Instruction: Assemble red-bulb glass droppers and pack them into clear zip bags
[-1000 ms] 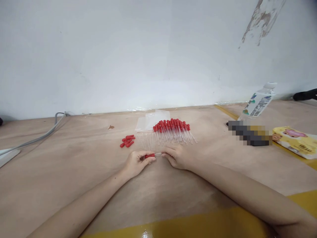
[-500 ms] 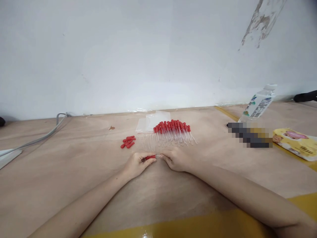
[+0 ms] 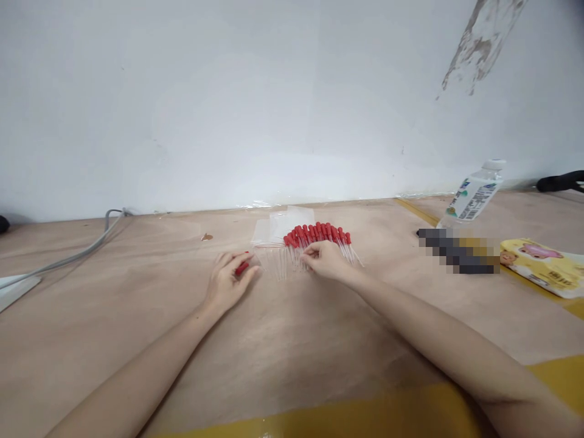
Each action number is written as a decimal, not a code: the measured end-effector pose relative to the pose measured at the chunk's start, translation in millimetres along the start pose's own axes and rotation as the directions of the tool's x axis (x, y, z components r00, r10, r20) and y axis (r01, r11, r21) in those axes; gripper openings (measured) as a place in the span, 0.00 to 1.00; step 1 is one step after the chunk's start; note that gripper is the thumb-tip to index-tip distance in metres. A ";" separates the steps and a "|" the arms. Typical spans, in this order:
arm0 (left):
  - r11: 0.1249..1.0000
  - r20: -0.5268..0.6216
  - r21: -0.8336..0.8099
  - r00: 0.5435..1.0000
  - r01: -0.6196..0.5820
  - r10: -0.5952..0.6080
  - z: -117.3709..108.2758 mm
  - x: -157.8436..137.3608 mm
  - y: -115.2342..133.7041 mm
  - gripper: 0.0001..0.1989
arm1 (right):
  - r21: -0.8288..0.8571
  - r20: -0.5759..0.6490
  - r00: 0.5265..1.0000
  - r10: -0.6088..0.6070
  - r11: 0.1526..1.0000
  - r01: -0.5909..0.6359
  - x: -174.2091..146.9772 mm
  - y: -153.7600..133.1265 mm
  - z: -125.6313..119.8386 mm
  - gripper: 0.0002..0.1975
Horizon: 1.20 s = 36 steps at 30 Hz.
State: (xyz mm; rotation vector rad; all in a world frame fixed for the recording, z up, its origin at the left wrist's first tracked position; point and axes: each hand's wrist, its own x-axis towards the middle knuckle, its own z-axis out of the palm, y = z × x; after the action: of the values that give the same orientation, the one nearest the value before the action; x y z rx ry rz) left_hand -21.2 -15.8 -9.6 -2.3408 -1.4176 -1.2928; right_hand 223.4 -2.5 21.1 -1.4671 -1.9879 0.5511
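A: We've got the left hand (image 3: 228, 281) lying loosely open over the loose red bulbs (image 3: 241, 267) on the worktop (image 3: 292, 347), nothing pinched yet.

B: Right hand (image 3: 325, 260) has its fingers closed at the row of finished droppers (image 3: 319, 238); whether it grips one, we can't tell.

A: Many capped; bare glass tubes (image 3: 276, 264) remain.

B: Half a second ago both hands met nearer us, joining one.

A small assembly workshop: a bare plywood bench (image 3: 137, 292) edged with yellow tape (image 3: 319, 420) against a scuffed white wall (image 3: 228, 91), a row of red-bulbed clear droppers (image 3: 319, 234), and a grey cable (image 3: 68, 258).
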 end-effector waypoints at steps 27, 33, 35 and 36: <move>0.890 0.339 -0.322 0.917 0.322 -0.210 20.1 2.8 -35.8 0.21 | -0.480 -0.020 0.992 0.126 0.869 -0.120 27.7 -24.2 45.1 0.12; 0.856 0.315 -0.420 0.933 0.301 -0.173 19.6 6.3 -26.4 0.21 | -0.449 0.040 0.984 0.173 0.883 -0.137 29.2 -30.7 44.4 0.13; 0.891 0.244 -0.319 0.936 0.323 -0.252 21.4 8.7 -29.6 0.18 | -0.446 0.054 0.979 0.196 0.882 -0.152 30.7 -31.9 45.5 0.13; 0.903 0.211 -0.265 0.934 0.337 -0.287 22.9 10.1 -32.1 0.16 | -0.445 0.055 0.977 0.204 0.881 -0.159 31.4 -32.2 46.4 0.14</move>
State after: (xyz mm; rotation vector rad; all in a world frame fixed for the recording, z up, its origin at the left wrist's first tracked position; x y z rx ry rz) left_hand -30.1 20.0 -26.7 -2.5397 -1.8321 -1.5154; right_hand 162.7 18.7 14.7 -1.9477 -2.1624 0.2606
